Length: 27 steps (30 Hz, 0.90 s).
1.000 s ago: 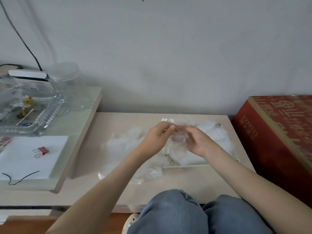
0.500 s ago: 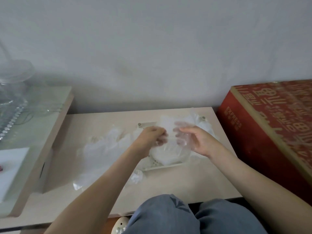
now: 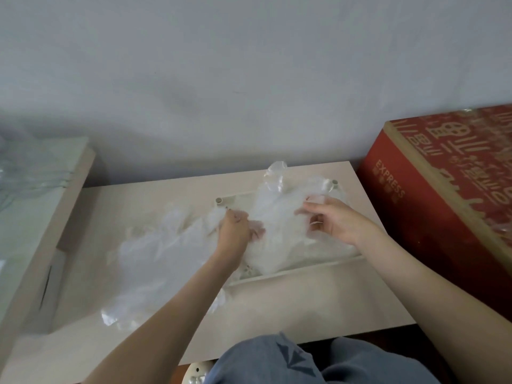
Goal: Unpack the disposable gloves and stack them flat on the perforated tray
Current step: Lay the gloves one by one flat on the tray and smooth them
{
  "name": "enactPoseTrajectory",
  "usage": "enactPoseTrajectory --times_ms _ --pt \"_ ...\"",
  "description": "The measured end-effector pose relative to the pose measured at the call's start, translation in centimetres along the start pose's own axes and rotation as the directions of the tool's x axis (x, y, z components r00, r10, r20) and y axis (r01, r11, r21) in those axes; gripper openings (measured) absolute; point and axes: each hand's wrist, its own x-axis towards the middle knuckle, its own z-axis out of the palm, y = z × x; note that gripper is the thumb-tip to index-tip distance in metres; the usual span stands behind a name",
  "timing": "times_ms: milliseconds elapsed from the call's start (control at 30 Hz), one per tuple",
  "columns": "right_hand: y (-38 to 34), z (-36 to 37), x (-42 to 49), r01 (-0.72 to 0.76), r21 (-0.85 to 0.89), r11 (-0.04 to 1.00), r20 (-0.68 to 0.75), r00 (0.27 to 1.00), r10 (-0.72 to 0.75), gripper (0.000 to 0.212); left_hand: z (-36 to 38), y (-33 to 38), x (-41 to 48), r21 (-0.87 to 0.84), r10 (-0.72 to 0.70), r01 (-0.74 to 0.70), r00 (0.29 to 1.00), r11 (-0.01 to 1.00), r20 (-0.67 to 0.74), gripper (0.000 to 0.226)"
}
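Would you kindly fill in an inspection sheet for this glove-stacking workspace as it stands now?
Surface: beige table, set against the wall.
Job's things: tray on the table; glove stack lying in it; loose gloves heaped left of the tray.
Clutter: blurred glassware on the side table.
Grippers: left hand pinches film at the glove stack's left edge; right hand on the stack, grip unclear.
Cables: nothing seen.
Surroundings: red box right of the table; side table to the left.

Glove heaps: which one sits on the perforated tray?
The right heap, nearer the red box, sits on the tray; the left heap lies on the tabletop.
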Motion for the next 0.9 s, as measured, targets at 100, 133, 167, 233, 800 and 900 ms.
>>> enactPoseTrajectory --times_ms 100,133,167,233,800,900 --pt "0.1 -0.1 0.6 0.024 -0.104 0.994 -0.081 0.996 -0.032 0.030 0.2 -0.4 -0.4 0.310 0.155 -0.121 0.984 0.943 -0.086 0.041" --pt "0.1 -0.2 0.7 0.030 -0.161 0.986 -0.094 0.994 -0.046 0.031 0.3 -0.6 -0.5 0.431 0.291 -0.213 0.949 0.877 -0.122 0.051" --pt "0.0 -0.2 0.9 0.035 -0.235 0.971 -0.096 0.994 -0.059 0.030 0.4 -0.7 -0.5 0.527 0.433 -0.310 0.893 0.791 -0.123 0.060" --pt "-0.2 -0.3 1.1 0.052 -0.362 0.931 -0.082 0.993 -0.087 0.024 0.4 -1.0 -0.1 0.673 0.636 -0.455 0.771 0.583 -0.029 0.065" --pt "-0.4 -1.1 2.3 0.135 -0.277 0.951 -0.267 0.940 -0.211 0.022 1.1 -4.4 3.7 0.815 0.351 -0.576 0.750 -0.069 0.560 0.082" --pt "-0.9 -1.5 2.3 0.191 -0.307 0.933 -0.422 0.851 -0.313 0.029 1.3 -4.3 3.7 0.819 0.345 -0.572 0.760 -0.046 0.551 0.084"
